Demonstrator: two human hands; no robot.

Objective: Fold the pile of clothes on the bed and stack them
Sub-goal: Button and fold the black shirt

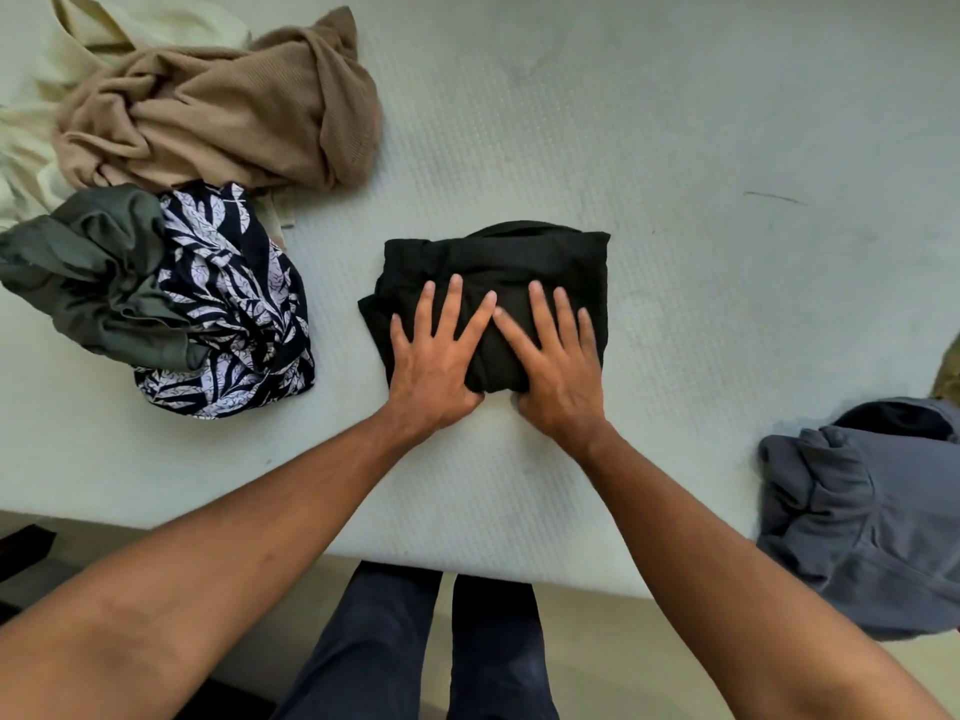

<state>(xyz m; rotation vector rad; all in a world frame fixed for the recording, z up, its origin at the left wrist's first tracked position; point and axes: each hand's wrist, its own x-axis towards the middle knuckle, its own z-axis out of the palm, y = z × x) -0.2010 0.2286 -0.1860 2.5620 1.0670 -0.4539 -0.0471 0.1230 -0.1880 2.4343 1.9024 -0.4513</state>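
A folded black garment (519, 262) lies in the middle of the pale bed (675, 148). My left hand (436, 361) and my right hand (556, 366) lie flat on its near half, fingers spread and straight, pressing it down; both thumbs are hidden under its near edge. At the left sits a loose pile: a tan ribbed garment (223, 101), a cream one (31, 142) beneath it, an olive one (88, 272) and a navy leaf-print one (234, 309). A grey-blue garment (862, 517) lies crumpled at the bed's right near edge.
The bed's near edge (467, 558) runs just in front of my legs (426, 646), with floor below it. Bare mattress stretches behind and to the right of the black garment. A bit of another tan cloth (948, 371) shows at the far right.
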